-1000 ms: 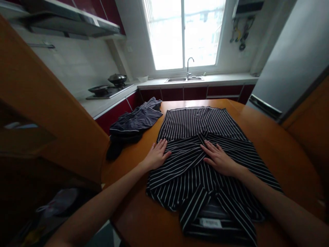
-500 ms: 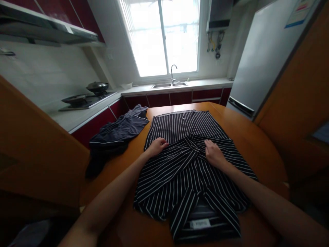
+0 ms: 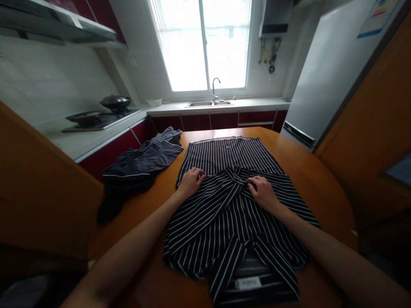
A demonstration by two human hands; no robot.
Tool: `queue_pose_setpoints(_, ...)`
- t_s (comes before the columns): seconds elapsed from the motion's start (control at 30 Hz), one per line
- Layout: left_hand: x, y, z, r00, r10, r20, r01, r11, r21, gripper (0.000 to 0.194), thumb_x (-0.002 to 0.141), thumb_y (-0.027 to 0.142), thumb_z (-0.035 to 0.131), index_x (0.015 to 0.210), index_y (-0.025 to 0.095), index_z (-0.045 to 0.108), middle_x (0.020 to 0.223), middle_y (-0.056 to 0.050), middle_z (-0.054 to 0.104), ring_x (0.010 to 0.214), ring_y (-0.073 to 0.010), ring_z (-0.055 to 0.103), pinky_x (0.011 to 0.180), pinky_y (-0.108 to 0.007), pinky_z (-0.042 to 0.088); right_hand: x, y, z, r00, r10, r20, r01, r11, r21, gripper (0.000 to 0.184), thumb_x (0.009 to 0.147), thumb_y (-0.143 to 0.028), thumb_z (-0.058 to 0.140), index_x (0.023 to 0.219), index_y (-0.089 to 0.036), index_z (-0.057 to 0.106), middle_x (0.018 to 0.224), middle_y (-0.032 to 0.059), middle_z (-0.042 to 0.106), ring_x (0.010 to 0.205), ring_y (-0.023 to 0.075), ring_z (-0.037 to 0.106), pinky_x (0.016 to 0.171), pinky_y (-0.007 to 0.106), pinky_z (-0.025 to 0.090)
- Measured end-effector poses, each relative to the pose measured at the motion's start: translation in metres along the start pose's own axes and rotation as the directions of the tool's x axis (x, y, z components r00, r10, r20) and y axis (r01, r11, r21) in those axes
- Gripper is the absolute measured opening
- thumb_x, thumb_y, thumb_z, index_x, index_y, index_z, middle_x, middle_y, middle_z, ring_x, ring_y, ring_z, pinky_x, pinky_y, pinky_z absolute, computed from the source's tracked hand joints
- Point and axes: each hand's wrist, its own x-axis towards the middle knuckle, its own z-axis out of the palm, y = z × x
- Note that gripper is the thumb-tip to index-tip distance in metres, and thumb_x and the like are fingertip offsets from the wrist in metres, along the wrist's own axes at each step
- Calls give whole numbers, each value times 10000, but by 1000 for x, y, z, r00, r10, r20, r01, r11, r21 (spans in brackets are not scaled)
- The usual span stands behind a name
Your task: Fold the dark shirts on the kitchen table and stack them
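Observation:
A black shirt with white stripes [image 3: 218, 233] lies spread on the round wooden table, its collar toward me and its hem toward the window. Its sleeves are folded inward and cross near the middle. My left hand [image 3: 192, 183] rests on the left side of the shirt, by the upper edge of the folded sleeve, fingers loosely bent and thumb apart. On the right, my right hand [image 3: 263, 193] touches the cloth beside the crossed cuffs, its fingers slightly curved and apart. A white label [image 3: 248, 283] shows inside the collar.
A dark grey garment [image 3: 144, 160] lies heaped at the table's left edge. The wooden table [image 3: 321, 188] reaches round to the right. Beyond it are a counter with a sink [image 3: 201, 104], a stove with pans [image 3: 115, 102] and a fridge [image 3: 321, 72].
My right hand has shifted slightly left, closer to the crossed cuffs. My left hand has moved a little up and left, its fingers more bent. The camera view has shifted slightly.

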Motion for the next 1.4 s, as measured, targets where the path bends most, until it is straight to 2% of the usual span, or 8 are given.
queue_pose_setpoints(0.1,-9,23,-3,987,158,-1,-158,985,72,316,1019,330,450,1250,201,624,1292,-104,623,1210,-262,566,1057,-429,425,0,-3,-1,999,-31,-29,32,999,26,366,971,-262,445,1252,-174,662,1266,120,656,1208,265,564,1065,437,436)
queue_pose_setpoints(0.23,-27,53,4,889,386,247,-407,913,35,506,1053,458,378,1519,262,403,1599,-61,376,1494,-252,287,1215,-465,216,-4,-15,-4,975,-221,28,221,975,8,469,1012,-306,388,1438,-163,522,1510,109,495,1429,237,391,1192,447,304)
queue_pose_setpoints(0.33,-36,62,12,833,375,406,-421,906,27,614,1044,573,310,1586,288,267,1658,-49,227,1538,-264,152,1226,-509,142,-9,-22,-2,922,-324,211,339,940,-39,545,1035,-384,358,1541,-181,381,1629,87,314,1525,239,201,1229,514,192)
queue_pose_setpoints(0.43,-37,62,15,841,316,440,-377,925,56,636,1035,620,255,1590,311,260,1664,-29,187,1544,-277,105,1229,-523,101,-12,-23,1,884,-299,360,349,934,-79,615,1034,-475,351,1567,-169,323,1654,111,214,1534,257,160,1221,554,174)
queue_pose_setpoints(0.87,-13,16,14,927,44,374,-79,994,80,606,1063,528,126,1575,268,318,1649,-26,243,1537,-275,151,1213,-564,142,-13,-19,-1,870,-259,420,328,939,-102,645,1030,-519,330,1579,-181,302,1659,121,177,1535,256,141,1224,534,163)
queue_pose_setpoints(1.07,-12,-12,10,967,-37,252,33,999,19,550,1034,508,323,1507,257,448,1609,-45,348,1516,-299,231,1204,-581,172,-14,-11,5,875,-270,403,333,938,-95,642,1026,-531,329,1578,-204,309,1659,115,178,1533,253,149,1222,534,174)
queue_pose_setpoints(1.3,-4,-57,-25,975,-218,-36,216,976,-38,432,978,279,366,1276,137,645,1333,-144,632,1278,-255,550,1119,-411,384,-14,-7,9,874,-282,396,342,935,-88,636,1024,-526,331,1579,-216,305,1658,106,185,1533,253,153,1219,548,183)
queue_pose_setpoints(1.4,-4,-63,-36,975,-215,-56,210,974,-87,407,971,340,394,1177,151,689,1155,-119,704,1106,-245,636,978,-350,481,-14,-6,9,876,-285,390,343,935,-86,636,1021,-526,344,1576,-218,311,1655,109,199,1530,255,164,1218,548,186)
